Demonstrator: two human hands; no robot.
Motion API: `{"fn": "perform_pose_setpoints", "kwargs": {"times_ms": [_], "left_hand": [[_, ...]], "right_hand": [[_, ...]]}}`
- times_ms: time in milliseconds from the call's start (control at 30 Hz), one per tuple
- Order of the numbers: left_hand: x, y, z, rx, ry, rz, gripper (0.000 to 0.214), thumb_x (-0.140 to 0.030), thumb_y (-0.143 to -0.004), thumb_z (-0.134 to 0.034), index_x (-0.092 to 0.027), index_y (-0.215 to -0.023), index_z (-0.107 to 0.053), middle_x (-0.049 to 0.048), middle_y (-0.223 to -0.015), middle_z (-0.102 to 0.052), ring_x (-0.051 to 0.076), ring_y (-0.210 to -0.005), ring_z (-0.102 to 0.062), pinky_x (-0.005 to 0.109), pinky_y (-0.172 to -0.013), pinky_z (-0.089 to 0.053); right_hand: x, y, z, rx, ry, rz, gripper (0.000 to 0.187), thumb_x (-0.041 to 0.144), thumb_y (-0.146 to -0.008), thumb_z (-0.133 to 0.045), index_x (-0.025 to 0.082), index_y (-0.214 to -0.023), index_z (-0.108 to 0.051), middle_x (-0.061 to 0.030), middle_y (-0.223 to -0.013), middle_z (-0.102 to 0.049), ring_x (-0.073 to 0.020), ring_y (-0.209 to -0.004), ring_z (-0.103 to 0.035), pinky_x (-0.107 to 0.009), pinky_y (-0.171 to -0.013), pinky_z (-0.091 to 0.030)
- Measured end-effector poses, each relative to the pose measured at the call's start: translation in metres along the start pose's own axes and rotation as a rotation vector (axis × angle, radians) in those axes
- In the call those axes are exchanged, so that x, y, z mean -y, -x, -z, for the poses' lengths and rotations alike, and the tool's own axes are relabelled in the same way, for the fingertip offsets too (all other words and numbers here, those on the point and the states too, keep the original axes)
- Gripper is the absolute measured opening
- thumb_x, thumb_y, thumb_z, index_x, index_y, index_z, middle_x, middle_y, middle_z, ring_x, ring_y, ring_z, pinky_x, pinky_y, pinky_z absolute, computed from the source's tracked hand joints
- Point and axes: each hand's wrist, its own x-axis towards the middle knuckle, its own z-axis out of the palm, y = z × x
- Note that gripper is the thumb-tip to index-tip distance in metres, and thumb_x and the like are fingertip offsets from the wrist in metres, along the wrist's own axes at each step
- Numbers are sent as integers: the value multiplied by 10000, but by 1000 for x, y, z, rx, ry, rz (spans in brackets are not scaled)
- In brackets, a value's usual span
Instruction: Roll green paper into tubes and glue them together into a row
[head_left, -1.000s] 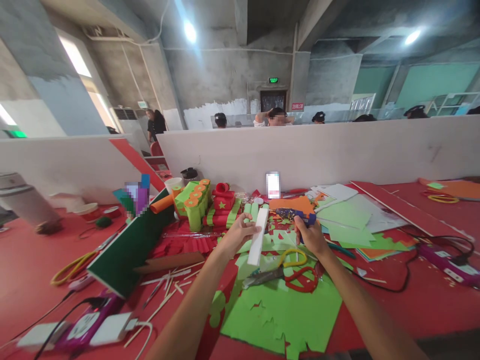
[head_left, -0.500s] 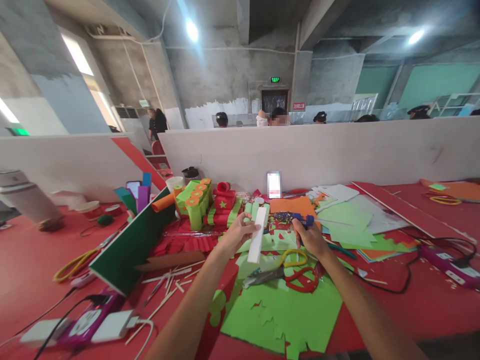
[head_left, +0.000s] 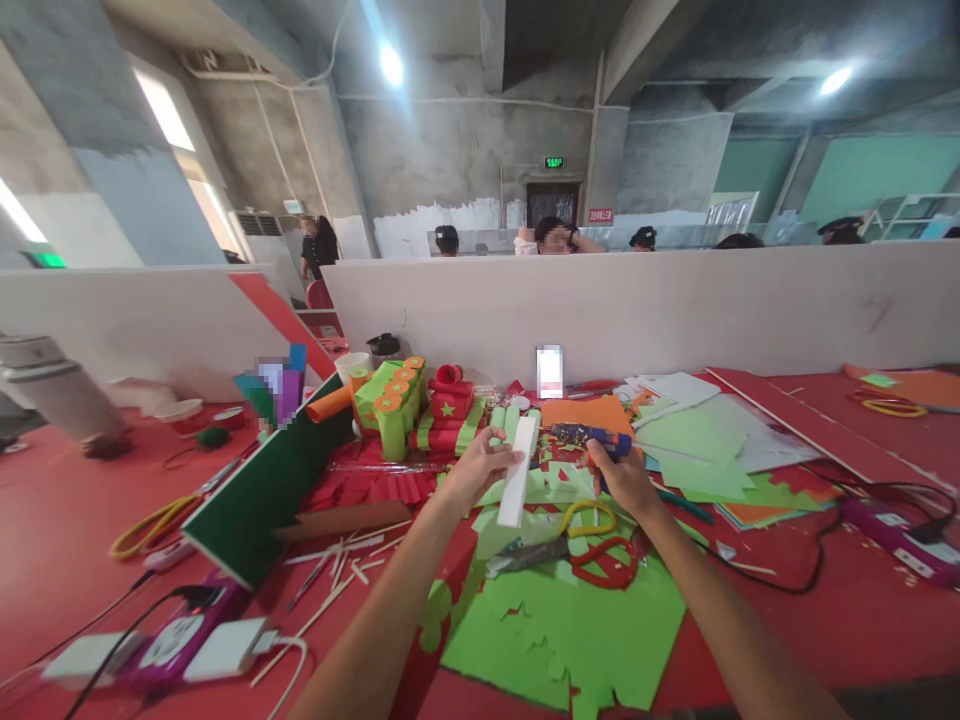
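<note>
A narrow white strip (head_left: 517,475) is pinched in my left hand (head_left: 480,468), held up and slightly tilted over the paper scraps. My right hand (head_left: 621,472) grips a blue hot glue gun (head_left: 592,438), its nozzle pointing left at the strip's upper part. Whether the tip touches the strip I cannot tell. Below both hands lie scissors (head_left: 566,552) with one yellow and one red handle, resting on cut green sheets (head_left: 585,640). Pale green rolls (head_left: 504,420) stand just behind the strip.
Red and green paper rolls (head_left: 450,430) and orange-topped green pieces (head_left: 391,420) stand behind on the left. A dark green board (head_left: 259,500) leans there. Power strips (head_left: 176,630) with cables lie at both sides. A phone (head_left: 550,372) stands against the white partition (head_left: 645,310); people sit beyond it.
Both hands keep nearly the same pose with the strip and glue gun. The view has shifted slightly. A person beyond the partition has raised an arm beside the head.
</note>
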Motion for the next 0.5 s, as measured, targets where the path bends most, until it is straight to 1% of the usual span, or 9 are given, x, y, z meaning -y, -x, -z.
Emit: {"fn": "perform_pose_setpoints", "kwargs": {"times_ms": [133,267,400,500], "left_hand": [[1,2,-4,5,-2,10,579,-178,-569,-845,-230,-905,-376,-46,-727,-609,106,-642,-603,186,-580,-429],[1,3,-4,8,-2,13,565,-174,-580,-837,-231,-906,-379,-50,-719,-607,99,-621,-592,183,-575,-430],[2,0,-2,11,9,5,549,-170,-587,-828,-231,-899,-381,-41,-728,-617,102,-632,-598,179,-569,-424],[3,-1,1,-2,23,2,557,-176,-570,-837,-233,-897,-389,-59,-689,-595,96,-601,-587,175,-552,-410]], "right_hand": [[1,0,0,-68,91,4,471,585,-862,-520,200,-590,-513,45,-416,-490,-112,-311,-518,-211,-353,-411],[1,0,0,-105,106,-6,494,597,-857,-516,205,-558,-498,40,-399,-481,-125,-311,-529,-221,-357,-413],[0,-1,-1,-68,91,-41,490,606,-841,-537,208,-559,-500,39,-409,-481,-131,-316,-529,-230,-359,-418],[-1,-1,-1,-24,71,-66,496,609,-835,-544,211,-545,-488,41,-409,-469,-125,-309,-509,-232,-351,-407]]}}
